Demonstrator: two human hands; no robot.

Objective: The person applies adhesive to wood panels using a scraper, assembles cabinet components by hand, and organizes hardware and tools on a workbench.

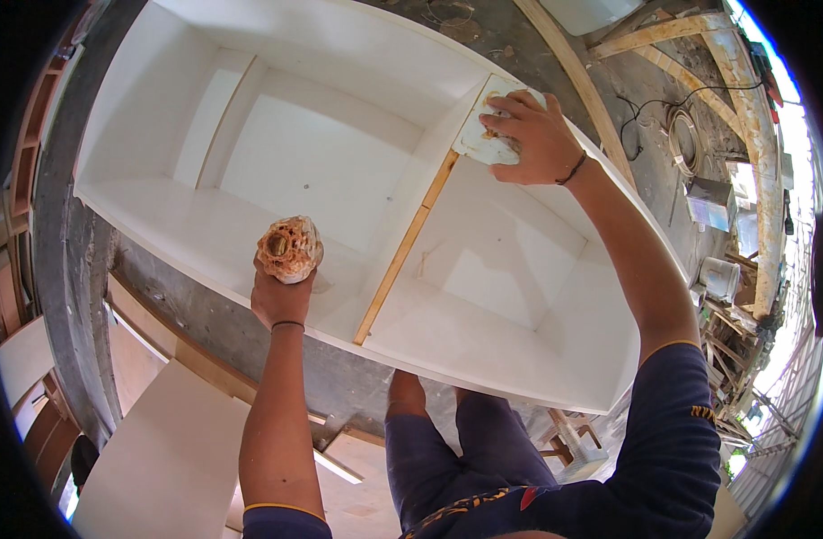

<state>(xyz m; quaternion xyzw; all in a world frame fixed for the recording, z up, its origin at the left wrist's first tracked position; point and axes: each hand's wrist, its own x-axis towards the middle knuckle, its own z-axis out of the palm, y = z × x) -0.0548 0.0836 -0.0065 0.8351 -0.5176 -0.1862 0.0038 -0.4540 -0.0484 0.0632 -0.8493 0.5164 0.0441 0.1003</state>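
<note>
My left hand (284, 292) is wrapped round a container, perhaps a bottle, whose top (290, 250) is thickly crusted with brown and whitish residue and has a round opening. I hold it upright above the near edge of a white cabinet carcass (330, 40) lying with its open side up. My right hand (539, 144) bends its fingers over a flat white piece (472, 142) with brown smears, at the far end of the cabinet's divider. The fingers hide part of that piece. From there toward me runs the divider's bare, yellow-brown edge (411, 235).
A pale board (160, 458) lies at lower left, near a grey concrete ledge (63, 269). Beyond the cabinet are timber beams (577, 81), a coiled hose (684, 139), a white bucket (719, 278) and scrap wood. My legs stand against the cabinet's near side.
</note>
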